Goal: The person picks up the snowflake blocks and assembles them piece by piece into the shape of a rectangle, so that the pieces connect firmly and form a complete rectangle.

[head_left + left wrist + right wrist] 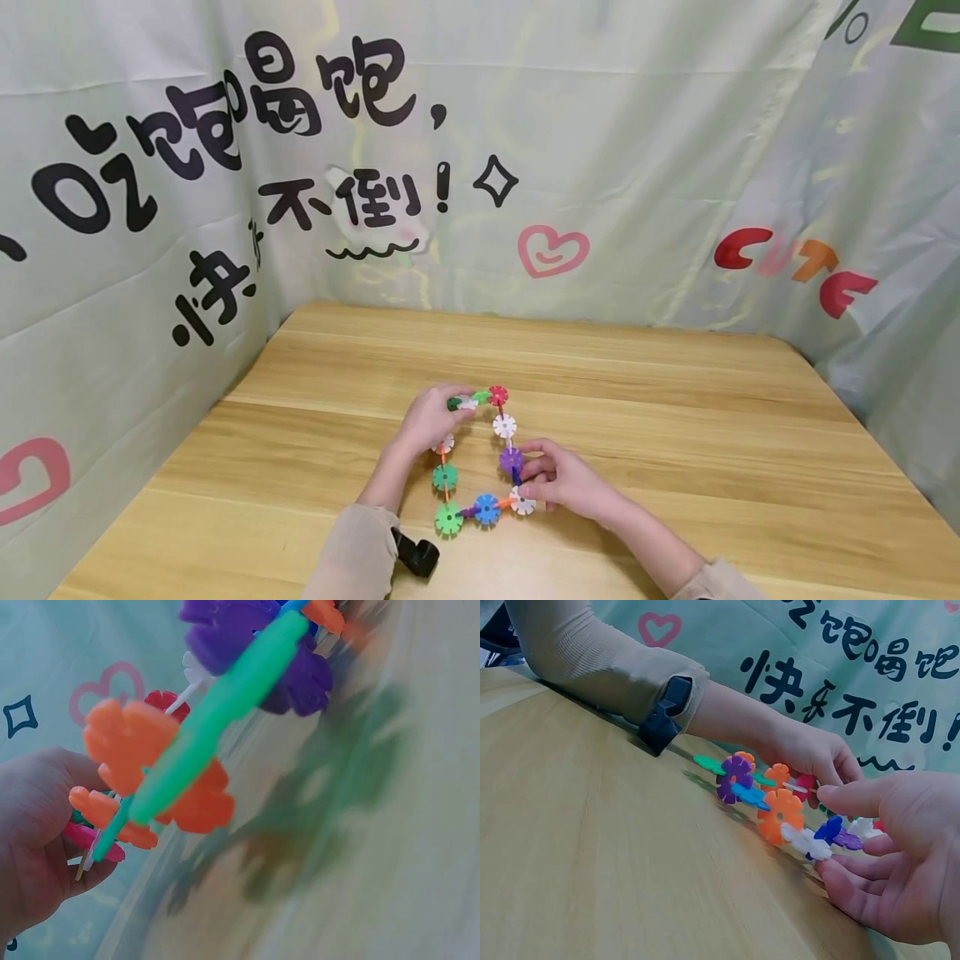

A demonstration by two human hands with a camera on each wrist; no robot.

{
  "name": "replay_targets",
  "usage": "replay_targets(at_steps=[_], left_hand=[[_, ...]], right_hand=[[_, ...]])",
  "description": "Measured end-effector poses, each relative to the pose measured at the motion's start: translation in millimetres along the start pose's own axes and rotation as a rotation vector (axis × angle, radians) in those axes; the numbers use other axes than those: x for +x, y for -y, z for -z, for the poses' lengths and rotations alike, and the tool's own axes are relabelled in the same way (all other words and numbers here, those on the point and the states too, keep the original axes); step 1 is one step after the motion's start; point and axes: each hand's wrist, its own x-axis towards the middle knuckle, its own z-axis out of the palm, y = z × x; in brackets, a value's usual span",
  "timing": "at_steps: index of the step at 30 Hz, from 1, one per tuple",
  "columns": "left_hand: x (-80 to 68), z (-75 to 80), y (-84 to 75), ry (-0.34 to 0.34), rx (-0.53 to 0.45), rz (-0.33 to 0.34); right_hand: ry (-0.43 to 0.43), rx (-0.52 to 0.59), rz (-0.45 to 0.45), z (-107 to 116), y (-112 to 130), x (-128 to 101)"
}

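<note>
Wooden table (675,400): 2 hands apparently pinch snowflake-disc ring (480,454).

Left wrist view: tabletop (360,847) was motion-blurred, purple flower piece (247,637) cut off at top edge. Left hand (429,417) covered the ring's (480,454) top-left pieces.

snowflake-disc ring (480,454) — red, white, purple, blue, green (orange too) | table (675,433) — pale wood
</note>
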Motion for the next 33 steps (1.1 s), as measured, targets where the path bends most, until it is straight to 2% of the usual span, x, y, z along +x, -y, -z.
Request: replay_targets(at_steps=[8, 14, 21, 24, 27, 33], left_hand=[[-0.3, 0.6, 0.3, -0.022, -0.011, 0.028], [-0.8, 1.9, -0.5, -0.057, -0.041, 0.049], [0.1, 1.9, -0.8, -0.163, -0.057, 0.054], [1.2, 0.7, -0.7, -0.207, -0.065, 0.084], [1.3, 0.2, -3.5, -0.246, -0.074, 0.109], [1.1, -1.0, -9.8, -0.297, -0.074, 0.126]], right_hand=[[-0.002, -0.001, 0.012, -3, 1, -1], [-0.046, 0.016, 0.012, -3, 0, 1], [-0.199, -0.041, 0.04, -6, 0, 5], [-0.251, 0.018, 0.015, -10, 3, 7], [-0.316, 0.021, 0.003, -13, 5, 11], [-0.472, -0.125, 0.014, -12, 4, 19]])
